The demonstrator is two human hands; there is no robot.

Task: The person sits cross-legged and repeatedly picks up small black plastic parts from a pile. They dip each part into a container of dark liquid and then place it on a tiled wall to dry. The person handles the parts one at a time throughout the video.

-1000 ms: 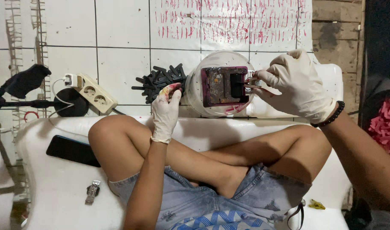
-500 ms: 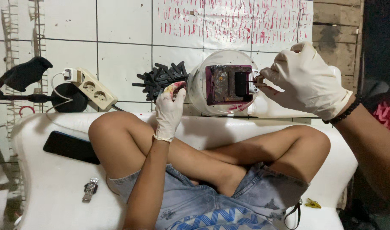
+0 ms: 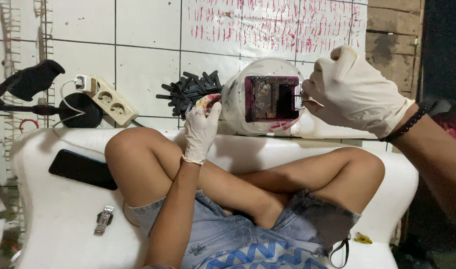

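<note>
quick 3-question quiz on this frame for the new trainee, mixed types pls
1. True or false: both hands wear pale gloves.
2. What lies on the white surface closest to the black phone? A) wristwatch B) scissors C) cup
3. Which hand reaches the dark stained block inside the clear round container?

Key
1. True: the left hand and the right hand are both gloved.
2. A, the wristwatch.
3. The right hand, its fingers at the block's right edge; the left hand is at the container's left rim.
</note>
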